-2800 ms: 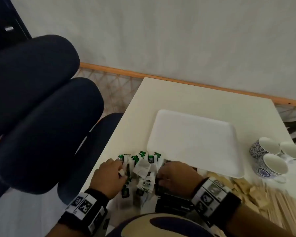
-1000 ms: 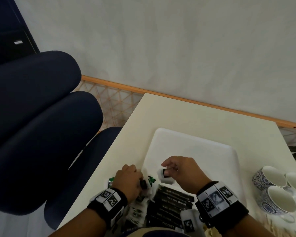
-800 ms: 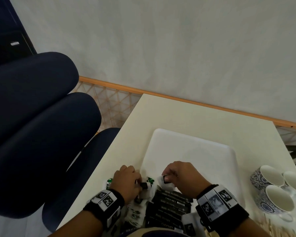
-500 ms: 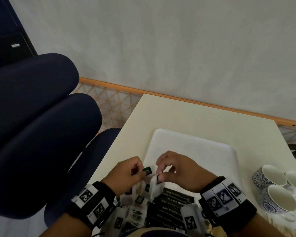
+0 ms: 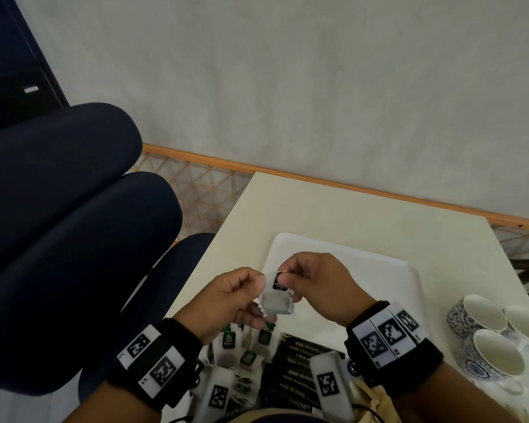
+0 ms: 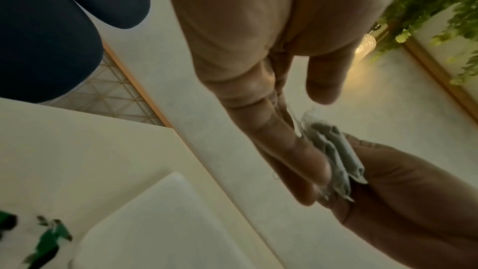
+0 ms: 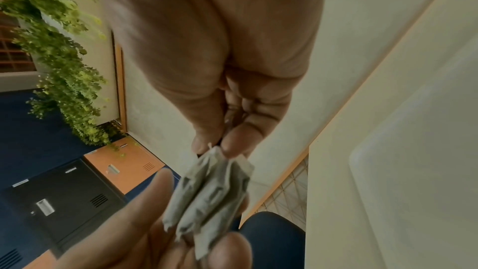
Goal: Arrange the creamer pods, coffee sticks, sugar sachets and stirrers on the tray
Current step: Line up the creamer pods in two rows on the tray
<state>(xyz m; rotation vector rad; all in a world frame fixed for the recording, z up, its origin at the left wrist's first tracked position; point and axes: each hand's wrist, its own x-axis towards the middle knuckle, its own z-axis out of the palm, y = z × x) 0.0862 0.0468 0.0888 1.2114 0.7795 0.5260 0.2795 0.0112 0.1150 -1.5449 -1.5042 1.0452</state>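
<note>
Both hands hold a small bundle of white sachets in the air over the near left corner of the white tray. My left hand pinches the bundle's left side, and its fingers lie flat against the sachets. At the bundle's top edge my right hand pinches with thumb and forefinger; the sachets hang below it. More green-labelled sachets and black coffee sticks lie on the table under my wrists. Nothing lies on the part of the tray that shows.
Three blue-patterned cups stand right of the tray. Beige packets lie half hidden by my right wrist. A dark blue chair stands close against the table's left edge. The wall runs along the table's far side.
Both hands rose from the pile on the table, bringing sachets with them. The sachets are now gathered into one bundle held between both hands above the tray's near edge.
</note>
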